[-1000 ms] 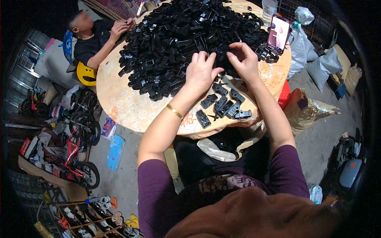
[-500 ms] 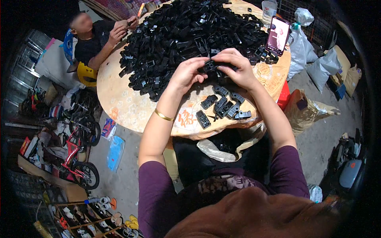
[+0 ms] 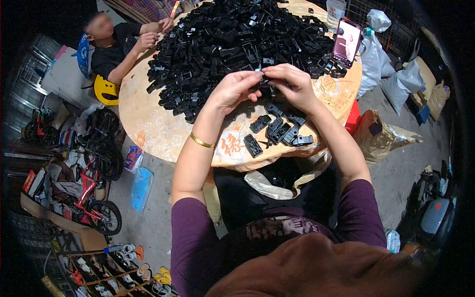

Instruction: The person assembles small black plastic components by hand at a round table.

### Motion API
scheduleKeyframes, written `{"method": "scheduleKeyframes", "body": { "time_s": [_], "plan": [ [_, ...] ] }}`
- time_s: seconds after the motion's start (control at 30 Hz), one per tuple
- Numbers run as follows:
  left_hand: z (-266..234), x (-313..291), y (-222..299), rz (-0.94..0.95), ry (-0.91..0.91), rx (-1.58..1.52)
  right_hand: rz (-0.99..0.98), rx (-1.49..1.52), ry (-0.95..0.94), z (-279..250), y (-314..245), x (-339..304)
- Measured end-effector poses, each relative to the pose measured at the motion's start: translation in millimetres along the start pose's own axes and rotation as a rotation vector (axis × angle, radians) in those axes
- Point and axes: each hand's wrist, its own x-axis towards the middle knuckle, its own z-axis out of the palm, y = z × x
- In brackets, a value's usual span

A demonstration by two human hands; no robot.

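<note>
My left hand (image 3: 236, 91) and my right hand (image 3: 292, 85) meet at the near edge of a big heap of black plastic parts (image 3: 213, 54). Both sets of fingertips are closed on one small black plastic part (image 3: 263, 79), mostly covered by the fingers. Just below my hands, several larger black plastic pieces (image 3: 280, 132) lie in a loose cluster on the patterned round table (image 3: 163, 143). One black piece (image 3: 253, 145) lies a little apart, nearest the table's front edge. A gold bangle (image 3: 202, 142) is on my left wrist.
Across the table at the far left, another person (image 3: 114, 49) sits with both hands at the heap's edge. A phone (image 3: 347, 42) stands propped at the right, beside a clear plastic cup (image 3: 335, 14). White sacks (image 3: 378, 64) stand on the floor to the right.
My fingers have closed further over the small part, so less of it shows. The other person's hands have shifted slightly. The whole view has moved a little.
</note>
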Motion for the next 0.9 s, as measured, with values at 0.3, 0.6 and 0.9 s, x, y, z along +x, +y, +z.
{"method": "scheduleKeyframes", "body": {
  "time_s": [0.3, 0.6, 0.9],
  "plan": [
    [2.1, -3.1, 5.5, -0.068, -0.008, -0.109, 0.194, 0.156, 0.025, 2.2, 4.4, -5.8],
    [2.6, -1.8, -2.9, 0.038, 0.044, 0.193, 0.195, 0.016, -0.091, -1.0, -7.5, -3.3],
    [20.9, -0.6, -17.3, 0.466, 0.243, 0.845, 0.606, 0.329, -0.249, -13.4, 3.5, -4.4]
  ]
}}
